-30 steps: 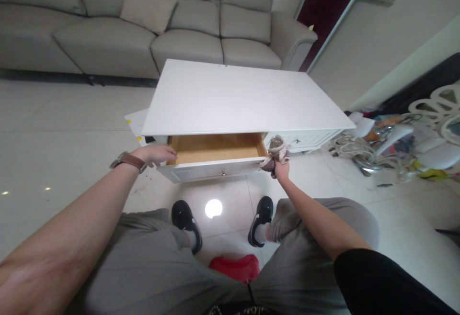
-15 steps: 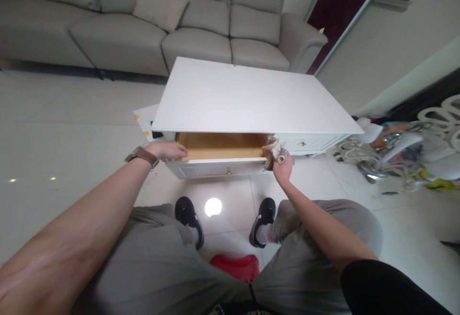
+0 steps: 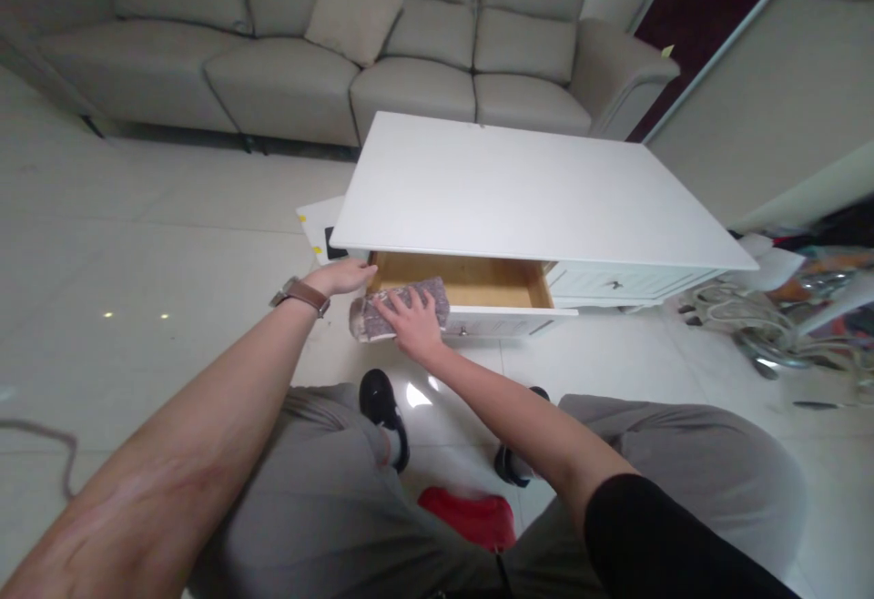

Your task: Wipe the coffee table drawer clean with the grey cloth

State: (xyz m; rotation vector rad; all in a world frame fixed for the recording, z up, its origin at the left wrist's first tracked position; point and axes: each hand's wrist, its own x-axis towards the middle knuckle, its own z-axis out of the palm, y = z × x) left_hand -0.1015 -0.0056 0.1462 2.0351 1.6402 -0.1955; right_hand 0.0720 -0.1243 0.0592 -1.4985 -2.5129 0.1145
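Note:
A white coffee table [image 3: 533,189] stands in front of me with its left drawer [image 3: 478,282] pulled out, bare wood showing inside. My right hand [image 3: 416,324] lies with spread fingers on a greyish-purple cloth [image 3: 435,294], pressing it over the left part of the drawer's front edge. Part of the cloth hangs over the outer face. My left hand [image 3: 347,276] is at the drawer's left side, its fingers curled against the drawer edge under the tabletop.
A grey sofa [image 3: 287,71] with a cushion [image 3: 353,12] stands behind the table. Cables and a metal-based stand [image 3: 768,353] lie at the right. A red object [image 3: 471,515] is on the floor between my feet. A white board [image 3: 314,221] pokes out left of the table.
My right hand has moved left along the drawer front with the cloth, which is now spread flatter under its fingers. My left hand stays at the drawer's left side. The view has shifted left.

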